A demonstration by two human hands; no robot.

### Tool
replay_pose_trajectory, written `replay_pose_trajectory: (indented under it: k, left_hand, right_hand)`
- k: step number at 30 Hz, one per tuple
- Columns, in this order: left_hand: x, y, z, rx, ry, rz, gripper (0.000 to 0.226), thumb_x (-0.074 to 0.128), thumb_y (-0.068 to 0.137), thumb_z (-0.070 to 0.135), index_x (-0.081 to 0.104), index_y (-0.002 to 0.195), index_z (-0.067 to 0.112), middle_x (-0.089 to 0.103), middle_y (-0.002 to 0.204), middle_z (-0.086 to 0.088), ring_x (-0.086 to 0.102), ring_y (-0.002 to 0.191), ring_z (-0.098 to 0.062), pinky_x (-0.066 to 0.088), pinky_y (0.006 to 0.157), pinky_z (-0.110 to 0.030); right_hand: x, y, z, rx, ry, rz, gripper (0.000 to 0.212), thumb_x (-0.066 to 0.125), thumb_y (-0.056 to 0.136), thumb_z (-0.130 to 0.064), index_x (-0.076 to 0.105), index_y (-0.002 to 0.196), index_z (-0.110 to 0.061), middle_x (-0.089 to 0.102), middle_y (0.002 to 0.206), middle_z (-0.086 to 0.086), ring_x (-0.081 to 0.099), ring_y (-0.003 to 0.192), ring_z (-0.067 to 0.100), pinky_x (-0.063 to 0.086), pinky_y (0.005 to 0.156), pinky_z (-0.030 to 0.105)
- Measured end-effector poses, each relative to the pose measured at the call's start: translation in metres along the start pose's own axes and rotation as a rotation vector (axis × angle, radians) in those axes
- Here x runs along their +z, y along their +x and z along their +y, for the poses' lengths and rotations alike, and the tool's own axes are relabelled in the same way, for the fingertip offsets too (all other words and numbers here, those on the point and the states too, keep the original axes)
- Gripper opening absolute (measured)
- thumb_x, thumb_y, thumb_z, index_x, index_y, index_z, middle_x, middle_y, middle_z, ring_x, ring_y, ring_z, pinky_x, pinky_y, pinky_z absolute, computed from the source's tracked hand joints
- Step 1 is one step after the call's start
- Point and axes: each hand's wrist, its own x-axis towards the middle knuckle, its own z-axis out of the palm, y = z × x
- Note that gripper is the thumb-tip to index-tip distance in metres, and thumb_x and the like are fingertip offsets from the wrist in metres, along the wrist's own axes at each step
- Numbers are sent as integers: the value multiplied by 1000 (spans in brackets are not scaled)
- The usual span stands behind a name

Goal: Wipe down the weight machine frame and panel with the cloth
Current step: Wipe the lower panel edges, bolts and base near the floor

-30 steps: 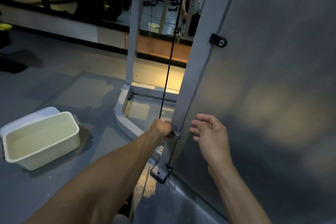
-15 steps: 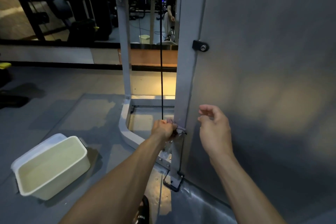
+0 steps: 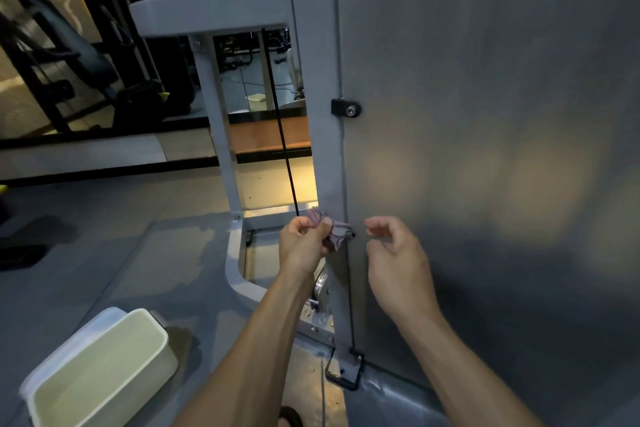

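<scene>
Hands are working low on a weight machine: the left hand [image 3: 304, 246] is gripping a bunched purple cloth [image 3: 332, 230] against the grey frame upright [image 3: 327, 163], while the right hand [image 3: 398, 253] is hovering beside it, fingers loosely curled and holding nothing, just in front of the panel [image 3: 485, 149]. Risk is lying close by: the cloth could be snagging on the black cable [image 3: 280, 135] running just left of the upright.

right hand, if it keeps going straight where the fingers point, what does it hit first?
Likely the cloth that the left hand holds against the frame upright; the right hand points leftward at it. Depth unclear.
</scene>
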Motion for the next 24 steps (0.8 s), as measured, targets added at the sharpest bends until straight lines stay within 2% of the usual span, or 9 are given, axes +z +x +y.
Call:
replay_pose_trajectory:
  k: [5,8,11,16,20,24]
  left_hand:
    - [-3,3,-8,-41,-9,-8,12,74,93,12,63,92,6,74,87,-17,67,79,-28,56,81,-47]
    - [-6,1,-23,-143,-33,13,11,73,92,8,64,86,8,74,87,-17,70,80,-28,60,82,-46]
    - [-5,0,-37,-207,-37,51,14,73,92,7,63,82,6,69,78,-13,67,75,-26,57,69,-39]
    - [3,5,-9,-82,-30,67,23,75,89,4,58,75,10,70,78,-12,67,77,-26,58,76,-42]
    - [7,-2,21,69,-47,44,24,72,92,3,55,79,14,70,78,-4,69,73,-17,54,67,-31]
    - [4,-9,24,90,-24,8,10,71,94,9,62,90,10,75,83,-7,72,71,-14,55,58,-26]
  right_hand:
    - [-2,2,1,22,-39,15,35,49,94,-1,64,119,-20,65,121,-7,60,109,12,46,96,30]
    - [-4,3,1,33,-38,37,36,50,93,0,65,118,-21,65,121,-5,60,108,14,47,97,32]
    - [-6,0,2,32,-37,26,35,50,94,-2,64,117,-24,64,121,-7,59,108,10,45,92,29]
    - [-7,1,2,20,-30,39,35,50,93,-1,64,116,-22,65,119,-6,60,108,11,46,95,29]
    - [0,2,-2,-1,3,27,35,49,93,-1,64,116,-22,65,118,-6,60,111,10,43,92,26]
    - [4,4,-8,-23,49,30,35,50,95,-2,64,117,-26,65,117,-10,60,112,7,42,87,19]
